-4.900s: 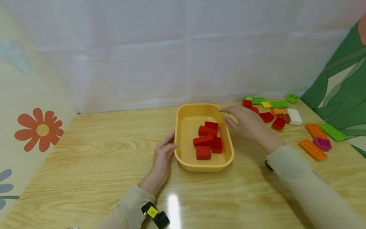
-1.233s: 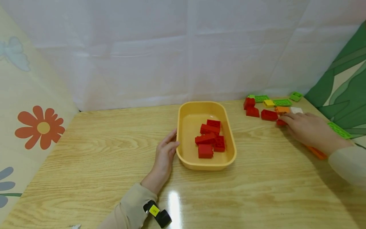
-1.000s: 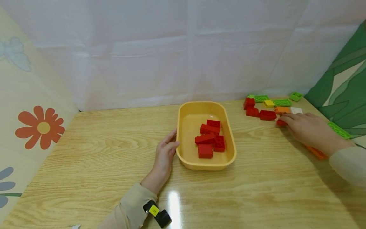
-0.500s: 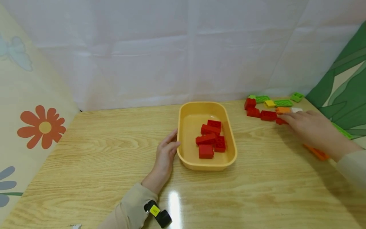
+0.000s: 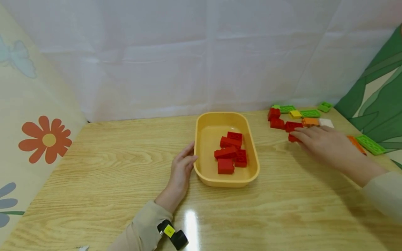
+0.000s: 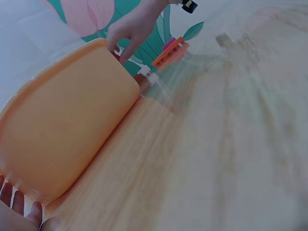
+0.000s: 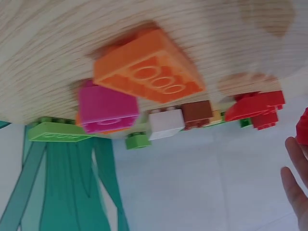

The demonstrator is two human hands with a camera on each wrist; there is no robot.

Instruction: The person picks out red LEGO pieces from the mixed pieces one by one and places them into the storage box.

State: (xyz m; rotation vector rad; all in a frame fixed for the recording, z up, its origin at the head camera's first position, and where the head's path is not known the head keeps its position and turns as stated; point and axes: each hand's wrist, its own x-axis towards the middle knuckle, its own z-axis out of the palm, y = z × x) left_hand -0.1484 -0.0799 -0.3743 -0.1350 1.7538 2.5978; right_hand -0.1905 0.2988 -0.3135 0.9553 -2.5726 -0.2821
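A yellow plastic bin (image 5: 204, 176) holds several red toy bricks (image 5: 225, 166). My left hand (image 5: 179, 174) rests against the bin's left side, its fingertips on the outer wall, as the left wrist view also shows. To the right, my right hand (image 5: 326, 148) pinches a red toy brick (image 5: 293, 138), held just above or on the table; I cannot tell which. In the right wrist view that red brick (image 7: 302, 129) shows at the right edge beside the fingertips. Other red bricks (image 5: 277, 123) lie just beyond this hand.
Green plates (image 5: 310, 113), a yellow brick (image 5: 295, 114), an orange brick (image 5: 310, 121) and a white brick (image 5: 326, 122) lie at the back right. A magenta brick (image 7: 107, 107) and an orange plate (image 7: 149, 67) lie near the right wrist. A white cloth (image 5: 150, 62) hangs behind the table.
My right hand has left the bin's right rim and reached the loose bricks. It has now drawn a red brick leftward and toward me. The left hand and bin have stayed nearly still.
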